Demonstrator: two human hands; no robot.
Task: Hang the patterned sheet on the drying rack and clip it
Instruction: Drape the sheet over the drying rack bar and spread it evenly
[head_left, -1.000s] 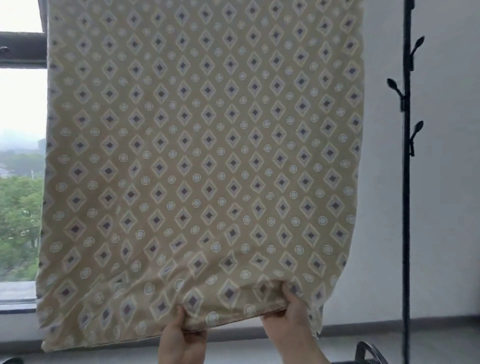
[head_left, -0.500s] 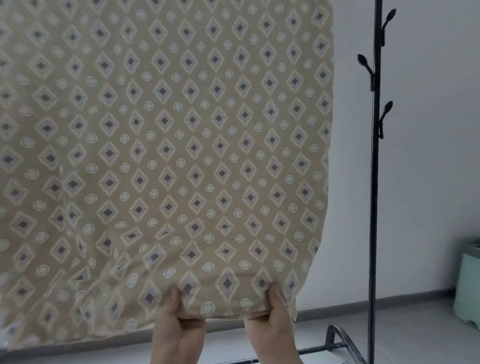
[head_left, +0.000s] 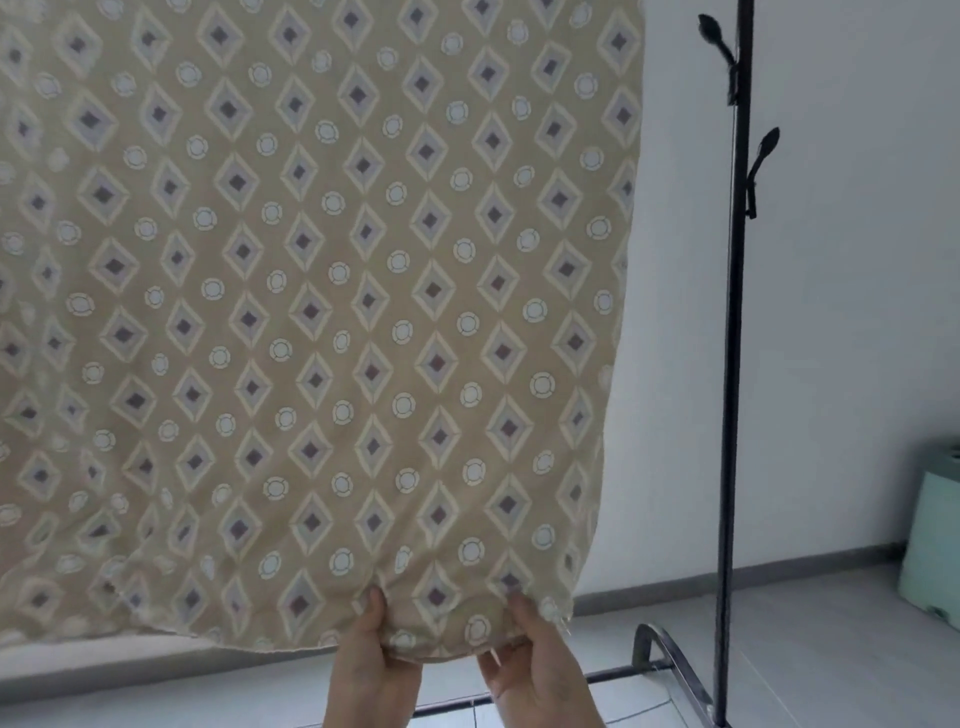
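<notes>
Our left hand (head_left: 371, 670) and right hand (head_left: 540, 670) are raised side by side, each pinching the sheet (head_left: 363, 312) hem between thumb and fingers.

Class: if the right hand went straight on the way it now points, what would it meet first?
The right hand points upward, so it would probably meet the patterned sheet, whose bottom hem it pinches. The rack pole stands off to its right, out of that line, though depth is unclear.

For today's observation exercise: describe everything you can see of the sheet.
The sheet is beige cloth printed with dark-centred diamonds and pale rings. It hangs spread out, its top out of view. Its bottom hem is bunched where the left hand and right hand pinch it near the lower right corner. The rack pole stands apart.
</notes>
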